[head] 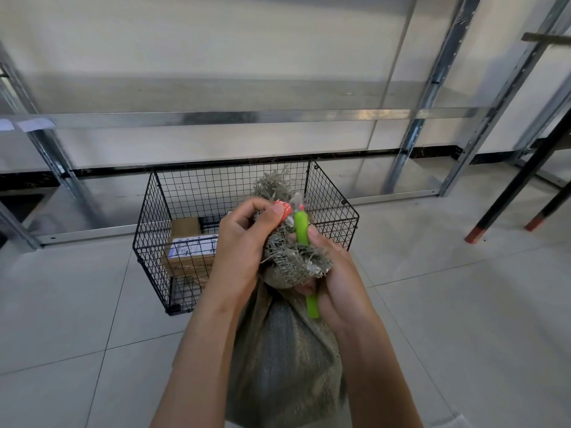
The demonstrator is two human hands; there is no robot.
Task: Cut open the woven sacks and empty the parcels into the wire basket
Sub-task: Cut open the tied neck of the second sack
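Note:
A grey woven sack (284, 366) stands upright in front of me, its frayed neck (290, 257) bunched at the top. My left hand (244, 242) grips the neck and pinches a red and white tag (284, 210) at the tie. My right hand (333, 279) holds a green-handled cutter (301, 231) against the neck. Its green tail (312, 307) pokes out below the fingers. Behind the sack stands a black wire basket (154, 242) with a cardboard parcel (191, 248) inside.
Metal shelving uprights (411, 143) and a low steel shelf (92, 205) run along the wall behind the basket. Black table legs with red feet (482, 230) stand at the right. The floor is pale tile (463, 304).

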